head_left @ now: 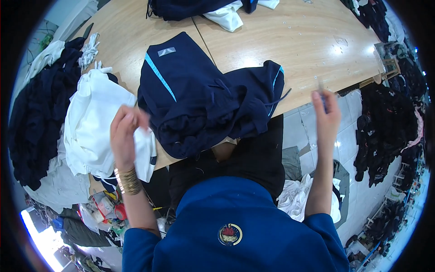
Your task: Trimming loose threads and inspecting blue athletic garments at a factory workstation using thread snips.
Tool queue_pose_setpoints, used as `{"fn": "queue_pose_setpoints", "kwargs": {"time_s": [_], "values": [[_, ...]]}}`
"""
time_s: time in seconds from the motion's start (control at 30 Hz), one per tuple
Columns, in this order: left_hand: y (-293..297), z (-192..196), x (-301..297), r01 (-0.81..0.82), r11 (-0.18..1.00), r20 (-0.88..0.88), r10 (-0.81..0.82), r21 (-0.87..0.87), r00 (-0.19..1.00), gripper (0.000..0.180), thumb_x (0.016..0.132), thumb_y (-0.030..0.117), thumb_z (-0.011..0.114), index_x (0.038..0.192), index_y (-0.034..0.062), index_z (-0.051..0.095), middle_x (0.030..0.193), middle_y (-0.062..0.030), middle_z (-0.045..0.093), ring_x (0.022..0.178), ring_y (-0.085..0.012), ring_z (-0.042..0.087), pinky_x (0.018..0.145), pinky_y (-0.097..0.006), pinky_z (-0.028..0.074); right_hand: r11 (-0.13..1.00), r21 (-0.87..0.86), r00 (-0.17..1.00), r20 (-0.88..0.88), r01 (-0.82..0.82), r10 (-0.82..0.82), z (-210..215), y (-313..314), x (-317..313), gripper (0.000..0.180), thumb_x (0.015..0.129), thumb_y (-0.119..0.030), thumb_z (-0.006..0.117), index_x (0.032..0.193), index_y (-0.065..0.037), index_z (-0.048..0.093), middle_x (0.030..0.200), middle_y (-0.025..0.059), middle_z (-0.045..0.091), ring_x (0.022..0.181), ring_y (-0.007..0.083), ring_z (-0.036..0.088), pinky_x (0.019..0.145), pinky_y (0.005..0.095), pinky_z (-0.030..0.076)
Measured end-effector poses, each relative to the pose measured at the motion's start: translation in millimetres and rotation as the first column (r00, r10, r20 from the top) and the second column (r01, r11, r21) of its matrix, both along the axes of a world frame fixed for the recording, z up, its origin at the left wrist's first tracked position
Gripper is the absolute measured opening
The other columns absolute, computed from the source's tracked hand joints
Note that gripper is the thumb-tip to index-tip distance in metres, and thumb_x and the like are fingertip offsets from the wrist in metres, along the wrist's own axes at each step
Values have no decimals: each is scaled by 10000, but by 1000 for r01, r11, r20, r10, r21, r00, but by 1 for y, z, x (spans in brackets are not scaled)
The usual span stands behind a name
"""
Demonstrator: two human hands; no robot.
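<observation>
A navy garment (181, 104) with light blue stripes, a small grey patch and a drawstring lies bunched at the table edge in front of me. My left hand (124, 136), with gold bangles at the wrist, is raised between it and a white garment (97, 120) on the left. Its fingers are curled together and somewhat blurred; whatever they may pinch does not show. To the right, beyond the table edge, my right hand (327, 111) is closed around a small slim tool (321, 97), dark with a blurred pale tip pointing away from me.
More navy and white clothing (226, 16) lies at the far side of the wooden table (281, 41). Dark clothes (43, 113) are heaped at the left, beside white gloves (89, 50). Black clothes (385, 131) lie on the right, and white cloth (294, 197) sits low beside me.
</observation>
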State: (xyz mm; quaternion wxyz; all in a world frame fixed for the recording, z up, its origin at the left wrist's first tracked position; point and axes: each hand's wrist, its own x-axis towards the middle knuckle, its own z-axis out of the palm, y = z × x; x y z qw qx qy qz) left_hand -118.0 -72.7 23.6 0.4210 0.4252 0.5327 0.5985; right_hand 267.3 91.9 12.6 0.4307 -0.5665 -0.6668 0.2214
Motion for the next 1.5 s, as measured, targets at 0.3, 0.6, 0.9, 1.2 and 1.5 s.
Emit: {"fn": "queue_pose_setpoints", "kwargs": {"time_s": [0.3,0.6,0.9,1.2,1.5], "values": [[-41,24,2,-4,870,-438,-243,-493,865,173,866,128,558,980,18,629,837,-57,649,681,-102,613,631,-214,459,925,-342,981,-153,-163,116,23,0,-7,210,904,-186,524,952,-20,642,614,-5,572,425,36,377,435,188,282],[-24,-7,18,-168,948,-742,-95,-272,663,396,789,162,646,1156,74,526,1029,-109,587,942,-236,566,824,-334,443,906,-218,920,68,-363,385,36,4,-65,200,810,-198,624,902,-22,645,744,84,646,700,120,587,659,249,445],[-32,-53,23,-206,932,-603,-16,-297,797,480,765,203,671,1188,57,500,1055,-149,549,920,-276,550,825,-347,447,852,-301,875,93,-429,474,21,1,-92,311,784,-263,663,921,13,624,751,122,631,692,194,598,663,284,458],[-39,-58,24,78,989,-405,-122,-124,906,308,690,151,707,821,58,444,841,-40,445,751,-110,452,648,-256,411,621,-520,675,111,-586,730,14,-14,-106,206,676,-106,576,830,9,650,669,141,603,636,199,602,617,283,457],[-44,35,17,271,958,240,-242,-98,940,563,728,70,683,1235,70,440,656,121,420,577,1,409,1036,-326,252,853,38,783,-376,-521,495,178,-29,-93,183,749,40,496,864,-12,629,617,-36,512,462,-3,369,421,159,242]]}}
